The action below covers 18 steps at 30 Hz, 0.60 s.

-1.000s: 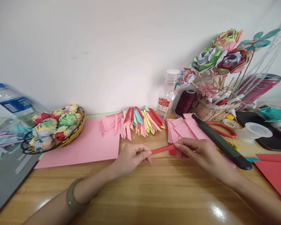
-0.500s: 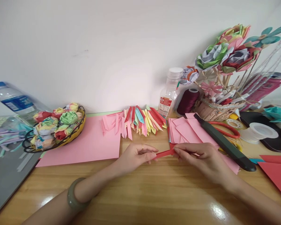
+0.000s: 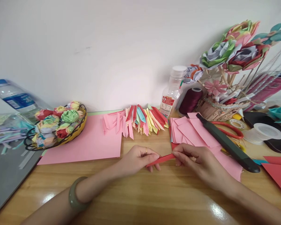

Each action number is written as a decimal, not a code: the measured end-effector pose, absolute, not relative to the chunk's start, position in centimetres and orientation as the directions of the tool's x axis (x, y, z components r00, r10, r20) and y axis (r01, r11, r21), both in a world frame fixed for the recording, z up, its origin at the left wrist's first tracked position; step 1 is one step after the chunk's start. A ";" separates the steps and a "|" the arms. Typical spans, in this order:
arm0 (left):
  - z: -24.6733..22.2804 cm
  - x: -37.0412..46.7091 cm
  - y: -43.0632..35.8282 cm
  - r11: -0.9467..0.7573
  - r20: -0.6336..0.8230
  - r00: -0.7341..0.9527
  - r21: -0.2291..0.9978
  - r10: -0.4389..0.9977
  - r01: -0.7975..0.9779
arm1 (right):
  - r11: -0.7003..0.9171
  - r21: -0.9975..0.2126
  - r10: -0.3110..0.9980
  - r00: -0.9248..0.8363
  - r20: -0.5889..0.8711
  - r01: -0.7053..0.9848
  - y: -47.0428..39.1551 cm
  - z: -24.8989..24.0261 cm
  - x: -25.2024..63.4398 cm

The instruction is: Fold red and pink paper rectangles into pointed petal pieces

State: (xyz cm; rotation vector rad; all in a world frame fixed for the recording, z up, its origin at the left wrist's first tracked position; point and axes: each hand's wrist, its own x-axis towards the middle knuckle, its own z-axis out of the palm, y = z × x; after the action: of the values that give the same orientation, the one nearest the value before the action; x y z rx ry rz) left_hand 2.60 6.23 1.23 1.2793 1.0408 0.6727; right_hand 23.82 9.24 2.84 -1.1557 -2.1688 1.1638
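Observation:
A narrow folded strip of red paper (image 3: 165,158) stretches between my two hands above the wooden table. My left hand (image 3: 140,157), with a ring on one finger, pinches its left part between thumb and fingers. The right end is gripped by the thumb and forefinger of my right hand (image 3: 194,157). Beyond the hands lies a heap of folded paper pieces (image 3: 141,120) in red, pink, yellow and blue. Pink paper rectangles (image 3: 189,129) are stacked just behind my right hand, with a dark utility knife (image 3: 228,143) resting across them.
At left, a basket of paper flowers (image 3: 84,123) stands on a pink sheet (image 3: 103,137) near a water bottle (image 3: 16,97). To the right are a clear bottle (image 3: 172,93), a maroon thread spool (image 3: 190,100), red-handled scissors (image 3: 231,129) and a holder of paper flowers (image 3: 212,109).
The left end of the red strip now reaches past my left thumb and tilts lower. My left fingers have shifted beneath it. The whole view has moved slightly.

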 end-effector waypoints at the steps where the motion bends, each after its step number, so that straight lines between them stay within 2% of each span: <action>1: 1.1 2.6 6.3 0.237 -0.258 0.438 0.966 0.861 0.103 | 0.294 -0.835 0.824 -0.566 -0.026 0.466 9.2 2.9 23.8; 6: 0.5 2.5 6.5 0.334 -0.304 0.446 0.943 0.842 0.014 | 0.188 -0.903 0.810 -0.581 -0.079 0.385 9.2 3.0 23.4; 11: 0.6 2.5 6.6 0.397 -0.357 0.435 0.918 0.826 -0.001 | 0.110 -0.935 0.806 -0.580 -0.115 0.337 9.2 2.8 23.2; 18: 0.6 2.4 6.6 0.359 -0.307 0.451 0.933 0.838 -0.033 | 0.021 -0.967 0.808 -0.575 -0.133 0.253 9.1 2.0 23.7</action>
State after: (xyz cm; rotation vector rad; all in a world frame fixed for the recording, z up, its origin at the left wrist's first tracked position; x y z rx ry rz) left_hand 2.39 6.62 0.63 1.0546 0.9419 0.6845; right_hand 23.66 9.13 1.95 -1.0780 -1.8419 1.5830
